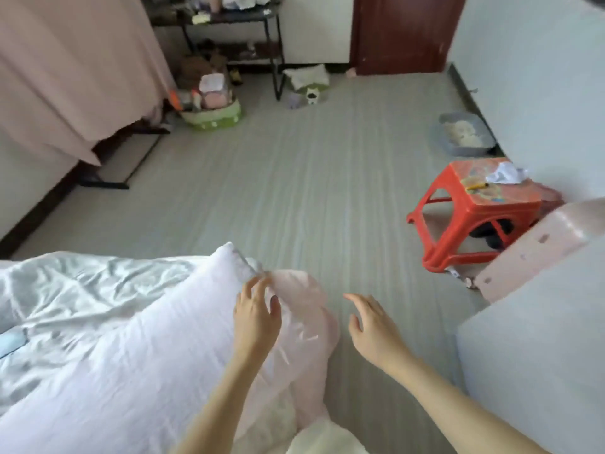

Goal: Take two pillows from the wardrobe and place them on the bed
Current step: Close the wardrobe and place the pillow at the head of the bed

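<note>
Presently, one white pillow (131,348) lies on the bed (59,290), running lengthwise along its edge, with one corner pointing up toward the floor (311,191). A second pillow (304,322), pale pink, lies just beside it at the bed's outer edge, partly overhanging; motion blur softens its outline.

Left hand (257,317): held over the seam between the two pillows, fingers (253,286) spread and relaxed, grasping nothing. Whether the fingertips touch the fabric cannot be told.

Right hand (373,329): held over the floor to the right of the pink pillow, apart from it, fingers loosely extended and released.

Bedding: a crumpled white quilt (65,283) covers the bed to the left of the white pillow.

Surroundings: a red plastic stool (471,217) stands on the floor to the right, carrying a crumpled white cloth (505,173) and a small yellow item. Beyond it, a grey tray (463,134) sits against the wall. A dark door (406,31) stands at the far end. A black metal shelf (235,31) holds assorted items, with a green basket (212,116) on the floor near it. A pink curtain (75,67) hangs at the far left.
</note>
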